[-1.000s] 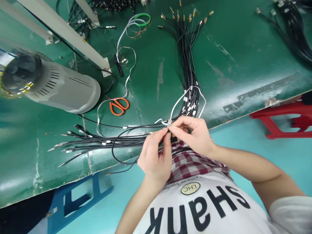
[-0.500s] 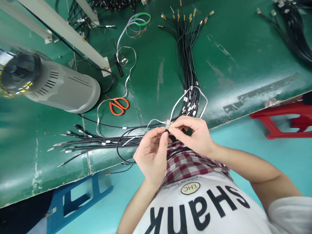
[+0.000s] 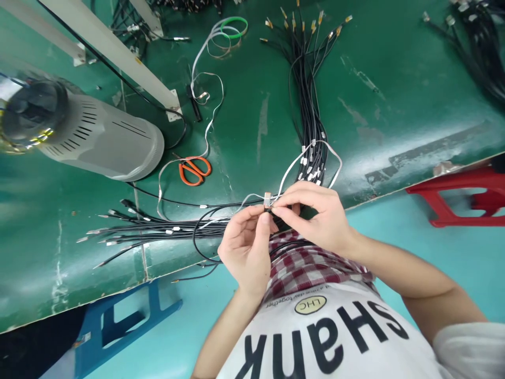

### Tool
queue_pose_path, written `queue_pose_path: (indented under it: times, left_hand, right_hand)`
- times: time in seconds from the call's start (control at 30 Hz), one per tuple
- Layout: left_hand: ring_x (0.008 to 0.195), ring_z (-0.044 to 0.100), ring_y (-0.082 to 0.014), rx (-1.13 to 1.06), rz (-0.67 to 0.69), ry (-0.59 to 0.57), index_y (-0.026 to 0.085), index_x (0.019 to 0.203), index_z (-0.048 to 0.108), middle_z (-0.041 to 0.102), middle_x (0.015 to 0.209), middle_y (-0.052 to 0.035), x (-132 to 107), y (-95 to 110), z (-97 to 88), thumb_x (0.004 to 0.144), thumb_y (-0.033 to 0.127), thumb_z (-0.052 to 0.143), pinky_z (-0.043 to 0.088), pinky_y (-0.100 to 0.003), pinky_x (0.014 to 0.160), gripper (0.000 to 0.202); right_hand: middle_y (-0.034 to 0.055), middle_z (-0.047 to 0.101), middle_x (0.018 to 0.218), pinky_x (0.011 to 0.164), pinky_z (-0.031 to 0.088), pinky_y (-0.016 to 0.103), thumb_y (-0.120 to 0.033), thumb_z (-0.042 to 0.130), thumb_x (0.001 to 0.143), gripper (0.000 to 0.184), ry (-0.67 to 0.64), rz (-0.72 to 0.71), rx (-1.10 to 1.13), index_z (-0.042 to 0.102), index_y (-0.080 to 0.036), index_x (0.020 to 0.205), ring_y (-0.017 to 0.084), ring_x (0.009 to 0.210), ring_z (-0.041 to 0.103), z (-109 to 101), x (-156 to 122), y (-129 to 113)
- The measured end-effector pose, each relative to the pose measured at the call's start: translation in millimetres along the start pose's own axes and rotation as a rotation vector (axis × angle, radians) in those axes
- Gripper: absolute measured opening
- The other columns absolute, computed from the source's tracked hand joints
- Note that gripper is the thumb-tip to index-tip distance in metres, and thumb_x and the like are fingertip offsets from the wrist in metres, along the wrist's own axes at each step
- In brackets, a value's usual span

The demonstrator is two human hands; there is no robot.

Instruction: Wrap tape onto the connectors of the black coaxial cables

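Close together at the table's front edge, both my hands are in a pinch. My left hand [image 3: 248, 247] grips a black cable just below its small metal connector [image 3: 268, 199], which sticks up above the thumb and forefinger. My right hand [image 3: 315, 210] pinches a thin white strip [image 3: 288, 171] against the connector's base; the strip loops up and to the right. Behind the fingers, the exact contact is hidden. A bundle of black cables [image 3: 158, 231] with silver ends lies to the left. Another cable bundle [image 3: 307, 100], with white tags and yellowish tips, stretches away across the table.
Orange-handled scissors [image 3: 195, 171] lie on the green table [image 3: 244, 131], near a grey cylindrical machine [image 3: 106, 139]. Behind are a black pen-like tool [image 3: 194, 105] and a green ring [image 3: 236, 26]. A blue stool [image 3: 150, 316] and a red stool [image 3: 461, 197] stand below the edge.
The connector now stands more upright and shows more above my left fingertips. Both hands keep their pinch in nearly the same place. The whole view has shifted slightly.
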State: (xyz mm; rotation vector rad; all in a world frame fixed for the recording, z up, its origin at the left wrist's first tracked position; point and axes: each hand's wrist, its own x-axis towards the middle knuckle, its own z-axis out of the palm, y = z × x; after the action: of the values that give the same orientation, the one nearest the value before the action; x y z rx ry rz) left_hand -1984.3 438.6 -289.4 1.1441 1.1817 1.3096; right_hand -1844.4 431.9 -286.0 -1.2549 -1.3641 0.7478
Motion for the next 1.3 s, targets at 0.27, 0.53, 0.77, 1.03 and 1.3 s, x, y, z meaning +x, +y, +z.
queue_pose_path:
  times: [0.27,0.53,0.77,1.03,1.3]
  left_hand:
    - [0.058,0.056,-0.0088,-0.102,-0.146,-0.028,0.018,0.097,0.073,0.067,0.072,-0.0005,8,0,-4.3,0.084,0.018,0.072,0.049,-0.021,0.058,0.013]
    - [0.058,0.055,-0.0084,-0.198,-0.149,-0.054,0.018,0.096,0.073,0.067,0.076,-0.0017,9,4,-2.7,0.084,0.017,0.072,0.048,-0.022,0.059,0.013]
    - [0.059,0.054,-0.0072,-0.304,-0.214,-0.090,0.018,0.095,0.073,0.064,0.076,-0.0011,7,3,-2.7,0.085,0.017,0.070,0.044,-0.020,0.059,0.011]
    - [0.056,0.048,-0.0060,-0.342,-0.345,-0.124,0.020,0.095,0.065,0.059,0.073,0.0024,10,5,-5.0,0.078,0.018,0.077,0.041,-0.018,0.055,0.021]
    - [0.058,0.048,-0.0068,-0.406,-0.477,-0.173,0.016,0.081,0.063,0.054,0.068,0.0018,14,4,-14.0,0.079,0.020,0.077,0.041,-0.018,0.058,0.015]
  right_hand:
    - [0.0039,0.066,0.084,0.058,0.047,0.026,-0.021,0.067,0.088,0.007,0.010,-0.016,-0.038,0.073,-0.019,0.090,0.012,0.069,0.057,2,4,0]
    - [0.0022,0.062,0.079,0.057,0.044,0.025,-0.022,0.067,0.087,0.006,0.011,0.042,0.012,0.070,-0.017,0.084,0.011,0.065,0.053,6,9,0]
    - [0.0010,0.059,0.078,0.055,0.040,0.024,-0.022,0.066,0.088,0.007,-0.003,0.127,0.086,0.068,-0.017,0.082,0.009,0.061,0.047,11,10,5]
    - [0.0016,0.060,0.078,0.056,0.040,0.025,-0.022,0.066,0.088,0.008,-0.006,0.131,0.090,0.068,-0.017,0.082,0.011,0.064,0.049,10,10,3]
    - [0.0010,0.060,0.079,0.056,0.040,0.024,-0.023,0.067,0.088,0.008,-0.045,0.164,0.128,0.069,-0.017,0.083,0.010,0.063,0.048,14,11,3]
